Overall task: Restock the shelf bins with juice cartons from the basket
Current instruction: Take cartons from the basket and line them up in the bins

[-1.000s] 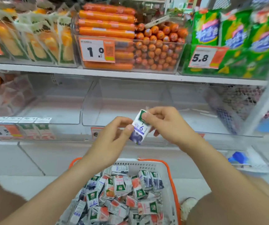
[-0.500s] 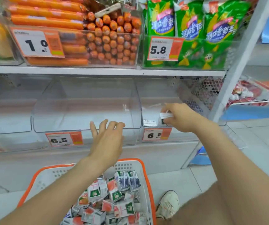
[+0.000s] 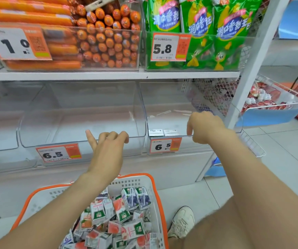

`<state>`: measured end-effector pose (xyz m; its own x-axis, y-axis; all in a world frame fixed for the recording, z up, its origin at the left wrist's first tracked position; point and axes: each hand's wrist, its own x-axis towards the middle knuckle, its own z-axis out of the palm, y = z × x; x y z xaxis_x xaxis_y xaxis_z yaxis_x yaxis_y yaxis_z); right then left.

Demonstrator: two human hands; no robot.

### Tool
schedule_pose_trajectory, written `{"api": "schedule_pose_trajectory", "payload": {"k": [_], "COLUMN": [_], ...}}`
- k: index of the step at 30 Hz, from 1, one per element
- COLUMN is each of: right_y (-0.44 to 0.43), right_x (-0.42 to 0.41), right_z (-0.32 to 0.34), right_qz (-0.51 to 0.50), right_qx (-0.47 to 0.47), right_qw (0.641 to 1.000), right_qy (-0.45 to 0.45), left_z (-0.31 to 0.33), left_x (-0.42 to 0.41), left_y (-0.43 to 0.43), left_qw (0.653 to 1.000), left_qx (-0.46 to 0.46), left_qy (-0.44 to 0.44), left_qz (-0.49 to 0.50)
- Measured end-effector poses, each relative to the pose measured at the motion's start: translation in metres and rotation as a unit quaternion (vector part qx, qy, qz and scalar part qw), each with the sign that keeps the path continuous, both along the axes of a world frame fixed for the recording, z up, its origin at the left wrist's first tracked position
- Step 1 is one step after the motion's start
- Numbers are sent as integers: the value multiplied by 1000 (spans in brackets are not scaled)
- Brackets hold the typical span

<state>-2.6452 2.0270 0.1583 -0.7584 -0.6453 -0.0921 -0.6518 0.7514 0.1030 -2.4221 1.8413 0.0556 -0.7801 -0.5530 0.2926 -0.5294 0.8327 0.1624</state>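
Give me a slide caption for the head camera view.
Left hand and right hand hover empty at shelf bins holding two cartons, basket below.

A white shelf board (image 3: 108, 75) runs above the right hand (image 3: 205, 126); a white upright post (image 3: 248, 78) rises just right of it, over pale floor tiles (image 3: 288, 150).

White perforated plastic basket (image 3: 130, 184) with orange rim holds small juice cartons (image 3: 132, 197) printed white, green, orange and purple. Clear plastic bins (image 3: 83, 112) carry orange-and-white price tags (image 3: 58, 153).

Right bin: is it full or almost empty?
Almost empty: the right bin holds only two cartons, at its front left; the rest in view shows none.
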Motion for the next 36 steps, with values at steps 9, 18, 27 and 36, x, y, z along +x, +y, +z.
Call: {"api": "schedule_pose_trajectory", "payload": {"k": [9, 18, 27, 36], "right_y": [-2, -47, -145, -208], "right_x": [2, 73, 212, 247], "right_z": [-9, 4, -25, -50], "right_qz": [8, 76, 354, 335], "right_qx": [-90, -172, -244, -225], "right_qw": [995, 981, 901, 914], "right_qy": [49, 40, 50, 41], "left_z": [20, 42, 30, 5], "left_x": [1, 62, 177, 200], "left_y": [6, -17, -97, -142], "left_qw": [998, 991, 965, 984], "left_qx": [26, -77, -15, 46], "left_qy": [-51, 100, 123, 104], "left_qz": [8, -49, 230, 140]}}
